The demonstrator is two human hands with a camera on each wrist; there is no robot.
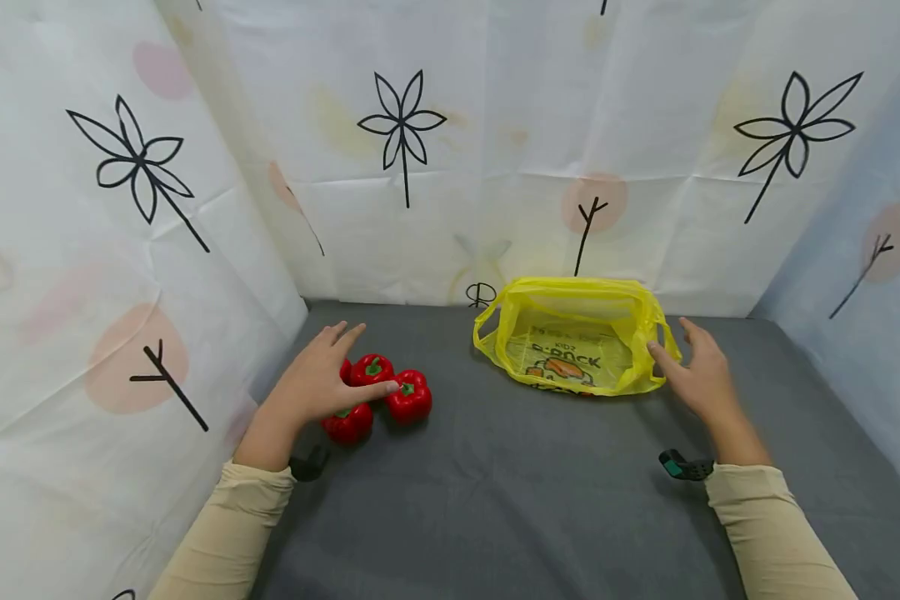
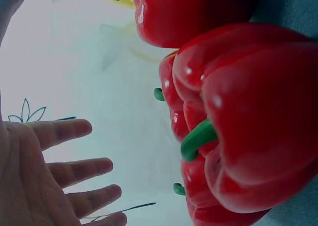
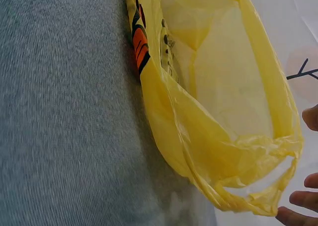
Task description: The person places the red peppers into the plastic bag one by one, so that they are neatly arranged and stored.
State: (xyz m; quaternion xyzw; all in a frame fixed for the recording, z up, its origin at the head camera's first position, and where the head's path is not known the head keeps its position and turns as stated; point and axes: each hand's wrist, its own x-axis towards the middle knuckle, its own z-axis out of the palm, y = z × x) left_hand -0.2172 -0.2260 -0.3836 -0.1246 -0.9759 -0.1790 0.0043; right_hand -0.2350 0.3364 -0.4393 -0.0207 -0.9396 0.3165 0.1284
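Several glossy red bell peppers (image 1: 409, 399) with green stems sit clustered on the left of the grey cloth. My left hand (image 1: 313, 382) is spread above and beside them, partly covering the leftmost one from the head view. In the left wrist view, straight fingers (image 2: 64, 134) stand apart from the nearest pepper (image 2: 263, 112), gripping nothing. A yellow plastic bag (image 1: 517, 354) with a printed front lies with its mouth open at the back right. Beside its right handle is my right hand (image 1: 703, 382), fingers extended; in the right wrist view a fingertip appears at the handle (image 3: 248, 203), contact unclear.
Grey cloth (image 1: 480, 508) covers the table. White patterned fabric (image 1: 450, 233) hangs along the back and both sides, close behind the bag and to the left of the peppers. Each wrist wears a dark band (image 1: 686, 467).
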